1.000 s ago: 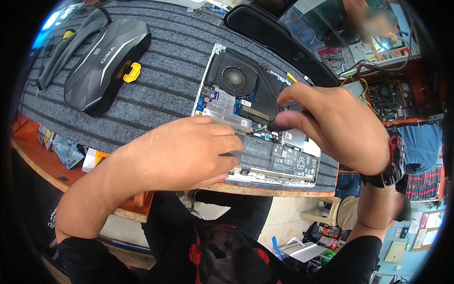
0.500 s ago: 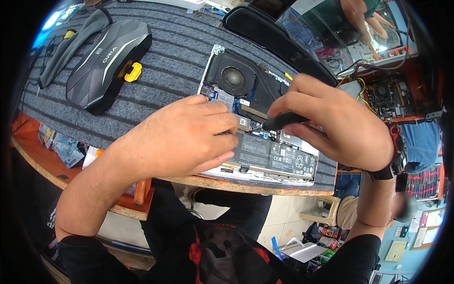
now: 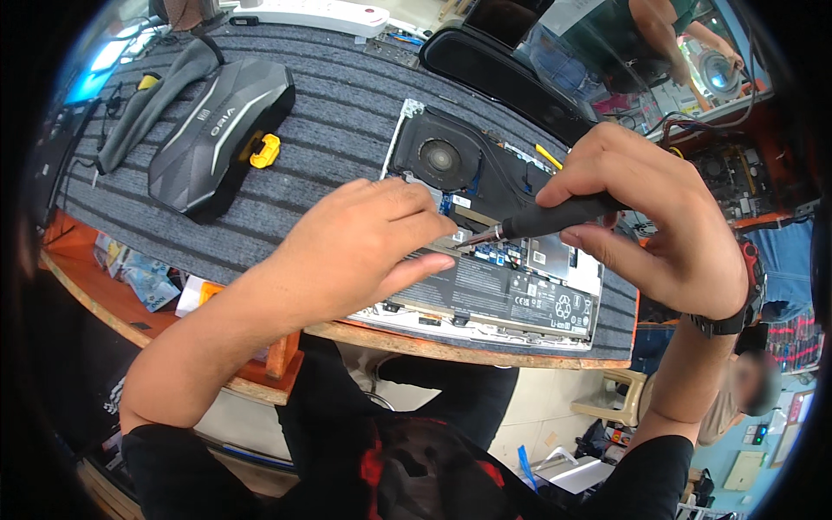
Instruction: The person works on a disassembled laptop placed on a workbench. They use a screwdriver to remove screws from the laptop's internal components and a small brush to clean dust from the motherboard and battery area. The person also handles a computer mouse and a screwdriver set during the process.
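Observation:
An opened laptop base (image 3: 407,107) lies on the striped grey mat, its inside parts bare. Its round fan (image 3: 440,158) is at the far left, and a long black battery (image 3: 485,293) fills the near side. My right hand (image 3: 663,208) grips a screwdriver (image 3: 546,222) by its thick black handle. The screwdriver leans, its metal shaft pointing left and down at the board just past the battery. My left hand (image 3: 368,238) rests over the laptop's left part. Its thumb and forefinger are spread beside the screwdriver tip, with nothing visible between them; the other fingers are partly hidden.
On the left are a dark hard case (image 3: 225,130) with a yellow latch (image 3: 265,151) and a grey strap (image 3: 160,113). Behind the laptop stand a long black bar-shaped device (image 3: 503,82) and a yellow-tipped tool (image 3: 548,156). Another person's arm (image 3: 654,39) shows at the top right.
The view has shifted slightly. My right hand has drawn the screwdriver rightward and tilted it, so its shaft now shows. My left thumb and forefinger have opened wider.

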Action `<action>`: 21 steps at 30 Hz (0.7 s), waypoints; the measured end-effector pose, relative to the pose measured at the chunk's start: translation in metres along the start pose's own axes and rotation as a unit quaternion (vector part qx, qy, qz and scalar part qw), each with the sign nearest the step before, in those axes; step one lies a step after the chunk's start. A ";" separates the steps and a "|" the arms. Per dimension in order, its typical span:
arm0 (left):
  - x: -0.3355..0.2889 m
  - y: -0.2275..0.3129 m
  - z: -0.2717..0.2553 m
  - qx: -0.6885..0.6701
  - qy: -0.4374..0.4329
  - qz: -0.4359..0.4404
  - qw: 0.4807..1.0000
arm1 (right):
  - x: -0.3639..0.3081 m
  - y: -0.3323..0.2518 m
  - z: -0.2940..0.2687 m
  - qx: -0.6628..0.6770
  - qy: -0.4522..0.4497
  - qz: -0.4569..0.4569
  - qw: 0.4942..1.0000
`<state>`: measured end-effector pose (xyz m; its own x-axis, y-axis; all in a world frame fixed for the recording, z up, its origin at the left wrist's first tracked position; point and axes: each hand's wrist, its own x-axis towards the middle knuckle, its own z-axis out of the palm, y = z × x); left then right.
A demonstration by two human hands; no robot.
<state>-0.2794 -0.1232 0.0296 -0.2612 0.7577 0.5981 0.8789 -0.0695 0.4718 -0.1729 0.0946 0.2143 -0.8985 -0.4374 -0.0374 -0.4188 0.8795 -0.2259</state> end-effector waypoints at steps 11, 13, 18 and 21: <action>0.018 -0.026 -0.031 0.077 0.086 -0.097 0.989 | -0.134 0.091 0.056 0.167 0.317 0.181 0.916; 0.040 -0.030 -0.040 0.134 0.084 -0.144 0.977 | -0.192 0.141 0.086 0.239 0.412 0.233 0.848; 0.112 -0.099 -0.030 0.238 0.082 -0.141 0.957 | -0.242 0.214 0.141 0.211 0.573 0.295 0.735; 0.135 -0.149 -0.027 0.355 0.036 -0.196 0.913 | -0.244 0.214 0.138 0.177 0.562 0.248 0.769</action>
<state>-0.4568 -0.0284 0.0574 -0.6149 0.5874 0.5262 0.7423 0.6564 0.1348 -0.0252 0.3643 0.0411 -0.5662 0.5491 0.6148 -0.1040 0.6923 -0.7141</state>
